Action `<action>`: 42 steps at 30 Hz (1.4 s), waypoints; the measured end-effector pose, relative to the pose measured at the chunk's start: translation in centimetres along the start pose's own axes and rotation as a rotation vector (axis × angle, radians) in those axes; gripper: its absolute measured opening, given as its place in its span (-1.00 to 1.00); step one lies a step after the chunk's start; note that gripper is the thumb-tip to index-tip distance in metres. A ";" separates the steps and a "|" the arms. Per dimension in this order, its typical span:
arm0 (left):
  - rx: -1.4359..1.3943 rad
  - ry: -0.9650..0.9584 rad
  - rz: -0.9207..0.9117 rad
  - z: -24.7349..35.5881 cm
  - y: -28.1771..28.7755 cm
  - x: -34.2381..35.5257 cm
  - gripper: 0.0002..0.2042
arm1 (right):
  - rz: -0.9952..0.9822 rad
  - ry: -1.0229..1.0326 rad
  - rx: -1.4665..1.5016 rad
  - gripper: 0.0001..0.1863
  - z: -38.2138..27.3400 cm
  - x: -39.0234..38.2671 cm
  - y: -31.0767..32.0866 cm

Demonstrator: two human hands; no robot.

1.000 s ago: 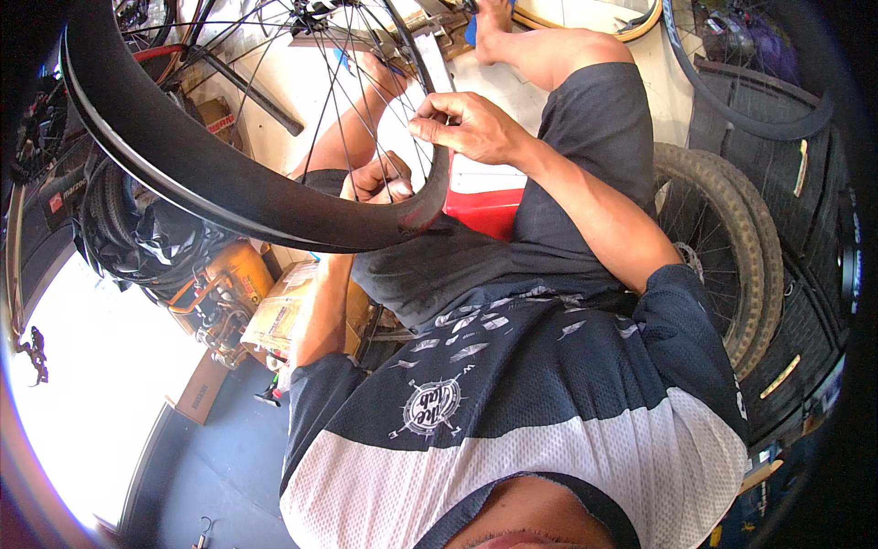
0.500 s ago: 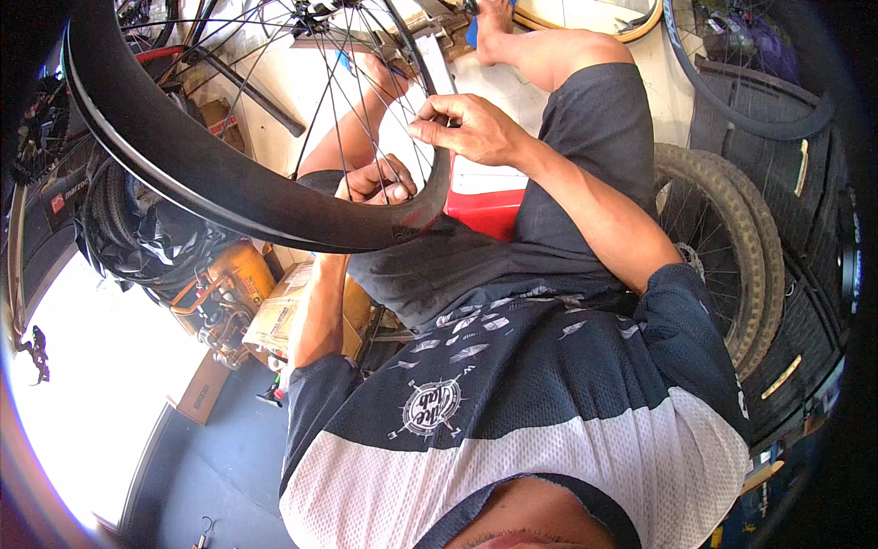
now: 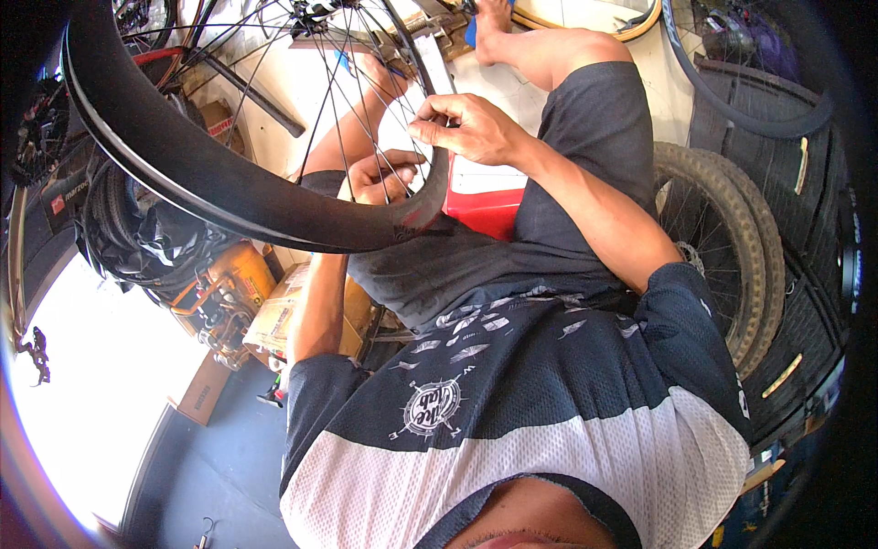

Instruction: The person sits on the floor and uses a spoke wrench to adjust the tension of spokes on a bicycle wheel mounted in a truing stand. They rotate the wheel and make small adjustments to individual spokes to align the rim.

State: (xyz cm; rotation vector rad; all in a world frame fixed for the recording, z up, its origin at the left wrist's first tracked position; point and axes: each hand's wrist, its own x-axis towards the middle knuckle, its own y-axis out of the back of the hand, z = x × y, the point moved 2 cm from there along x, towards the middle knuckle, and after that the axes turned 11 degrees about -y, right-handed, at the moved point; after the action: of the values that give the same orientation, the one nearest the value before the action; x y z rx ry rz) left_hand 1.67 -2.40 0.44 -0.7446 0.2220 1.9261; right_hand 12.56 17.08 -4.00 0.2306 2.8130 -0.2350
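Observation:
A deep black wheel rim (image 3: 238,206) with thin spokes and a hub (image 3: 311,16) fills the upper left, over my lap. My left hand (image 3: 380,174) is inside the rim's lower right part, fingers curled among the spokes and on one, the index reaching rightward. My right hand (image 3: 457,128) is at the rim's right inner side, thumb and forefinger pinched beside the spokes; what is between them is too small to make out. Behind the rim, between my legs, is a red and white box-like object (image 3: 485,210), partly hidden.
Mountain bike tyres (image 3: 759,238) stand by my right leg, beside dark ridged panels (image 3: 796,274). At left are black bagged items (image 3: 155,238), yellow machinery (image 3: 238,279) and cardboard boxes (image 3: 274,316). Bike parts (image 3: 160,55) and a tan-walled tyre (image 3: 631,27) lie beyond my feet.
My left hand's fingers have shifted among the spokes, the index straightening and moving right toward my right hand. My right hand and the wheel are almost unchanged.

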 end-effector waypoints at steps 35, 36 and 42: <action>0.072 0.045 -0.233 0.9 0.2 1.1 -0.84 | 0.051 0.001 -0.019 -0.59 0.3 0.2 0.4; 0.092 0.032 -0.237 0.9 0.2 1.2 -0.84 | 0.050 -0.007 -0.027 -0.59 0.4 0.1 0.5; 0.249 0.038 -0.237 2.2 0.0 1.2 -0.85 | 0.064 -0.044 0.011 -0.61 1.0 1.1 -0.1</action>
State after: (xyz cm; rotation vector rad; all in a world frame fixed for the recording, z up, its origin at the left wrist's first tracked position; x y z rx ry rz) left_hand 0.43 -0.46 1.51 -0.6128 0.3727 1.6254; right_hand 11.78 16.94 -5.27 0.3133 2.7563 -0.2383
